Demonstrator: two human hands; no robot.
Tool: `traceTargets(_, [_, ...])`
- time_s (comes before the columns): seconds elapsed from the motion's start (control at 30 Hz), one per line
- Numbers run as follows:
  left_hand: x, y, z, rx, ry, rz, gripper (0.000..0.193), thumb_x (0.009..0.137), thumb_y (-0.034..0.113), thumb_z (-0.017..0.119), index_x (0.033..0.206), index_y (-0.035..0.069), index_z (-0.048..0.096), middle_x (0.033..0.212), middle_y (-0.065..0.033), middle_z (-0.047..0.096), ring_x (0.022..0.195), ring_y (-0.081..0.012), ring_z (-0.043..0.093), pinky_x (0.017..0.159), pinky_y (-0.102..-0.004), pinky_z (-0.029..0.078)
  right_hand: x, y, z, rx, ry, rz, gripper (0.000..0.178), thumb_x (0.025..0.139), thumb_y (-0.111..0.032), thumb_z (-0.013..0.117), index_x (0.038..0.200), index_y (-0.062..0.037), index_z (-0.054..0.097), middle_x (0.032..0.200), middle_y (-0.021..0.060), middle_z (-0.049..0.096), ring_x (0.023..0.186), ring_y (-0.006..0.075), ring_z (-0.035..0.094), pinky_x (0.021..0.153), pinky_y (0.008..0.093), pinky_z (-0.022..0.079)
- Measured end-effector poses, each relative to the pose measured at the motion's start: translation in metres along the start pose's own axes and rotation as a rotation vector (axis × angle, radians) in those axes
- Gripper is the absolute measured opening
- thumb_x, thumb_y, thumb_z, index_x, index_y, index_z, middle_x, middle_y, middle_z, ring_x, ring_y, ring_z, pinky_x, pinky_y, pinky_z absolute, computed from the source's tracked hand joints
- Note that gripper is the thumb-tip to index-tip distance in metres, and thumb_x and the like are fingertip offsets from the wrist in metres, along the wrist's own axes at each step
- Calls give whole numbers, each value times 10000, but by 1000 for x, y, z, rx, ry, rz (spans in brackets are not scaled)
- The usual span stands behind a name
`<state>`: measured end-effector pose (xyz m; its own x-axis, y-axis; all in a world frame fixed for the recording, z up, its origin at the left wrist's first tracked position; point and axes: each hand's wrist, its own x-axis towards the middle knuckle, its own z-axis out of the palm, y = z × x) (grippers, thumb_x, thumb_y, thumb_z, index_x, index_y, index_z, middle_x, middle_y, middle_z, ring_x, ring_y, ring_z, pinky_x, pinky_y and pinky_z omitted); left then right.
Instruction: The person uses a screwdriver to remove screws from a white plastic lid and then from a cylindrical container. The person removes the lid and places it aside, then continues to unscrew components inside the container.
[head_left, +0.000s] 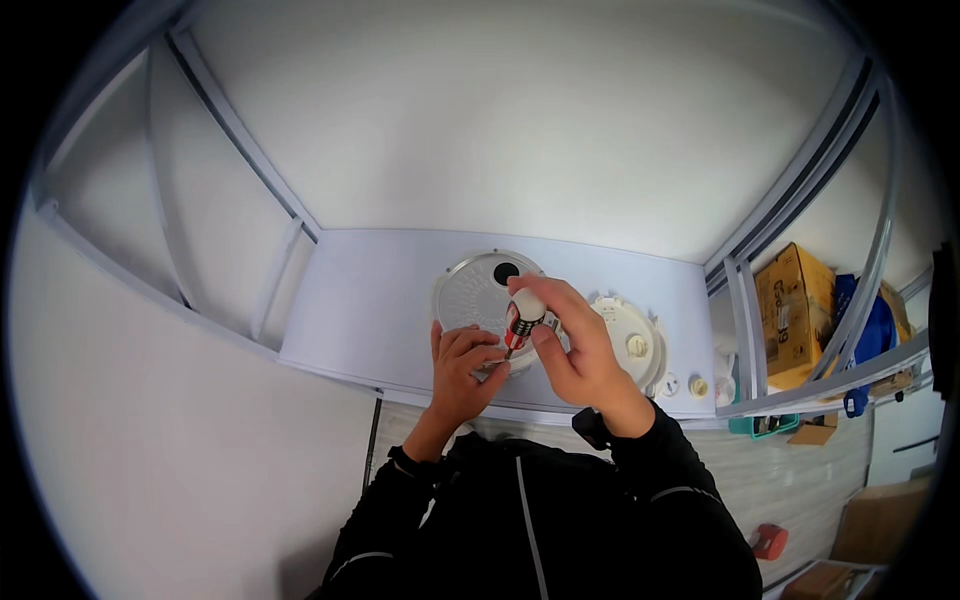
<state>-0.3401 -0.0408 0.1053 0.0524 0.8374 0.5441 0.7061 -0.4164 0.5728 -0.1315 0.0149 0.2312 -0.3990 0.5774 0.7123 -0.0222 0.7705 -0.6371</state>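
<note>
In my right hand (580,345) is a screwdriver (524,316) with a red, black and white handle, tilted with its tip down. The tip meets the near rim of a round silvery disc-shaped part (470,295), which has a dark round spot near its far edge. My left hand (466,370) lies over the near left of this disc. Its thumb and index finger come together at the screwdriver's tip, and whatever is between them is too small to make out. The other left fingers rest on the disc.
Right of my right hand lies a round white housing (630,340) with a cream knob-like centre. Beside it are a small white disc (671,384) and a small cream ring-shaped part (698,386). A yellow cardboard box (793,310) stands beyond the table's right frame (745,320).
</note>
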Motion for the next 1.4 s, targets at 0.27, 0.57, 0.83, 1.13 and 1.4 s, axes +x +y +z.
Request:
traceTargets(0.27, [0,0,5,-21,21,0,163,831,199,870,973,201,789,1206,36,726,1315,-293,599,1274,-693,171,-12,4,7,-21,104,91,564,896,48,760,1440,2,619,1369,192,638,1224,346,672,1071,429,526])
traceTargets(0.57, [0,0,7,-12,36,16,161,839,203,866,971,200,774,1208,39,720,1308,-288,589,1266,-691,172,1,-5,5,-89,45,1,567,875,6,818,1415,-13,645,1336,186,674,1183,325,684,997,414,546])
traceTargets(0.83, [0,-1,4,-2,31,27,184,830,196,863,982,196,760,1216,42,714,1296,-291,591,1265,-669,184,5,4,8,-42,36,14,559,906,-25,797,1441,-7,633,1301,198,733,1149,348,725,995,417,575])
traceTargets(1.13, [4,0,3,-17,14,16,171,823,194,851,961,187,751,1201,33,715,1285,-300,593,1263,-662,188,5,-1,6,-130,-18,41,553,932,-5,737,1468,3,604,1434,240,635,1265,332,644,1108,417,502])
traceTargets(1.4, [5,5,2,-29,23,-8,158,824,179,839,941,176,733,1185,27,698,1286,-304,584,1253,-686,182,3,12,15,116,128,147,580,925,-7,727,1486,24,585,1329,202,705,1084,332,714,1016,405,546])
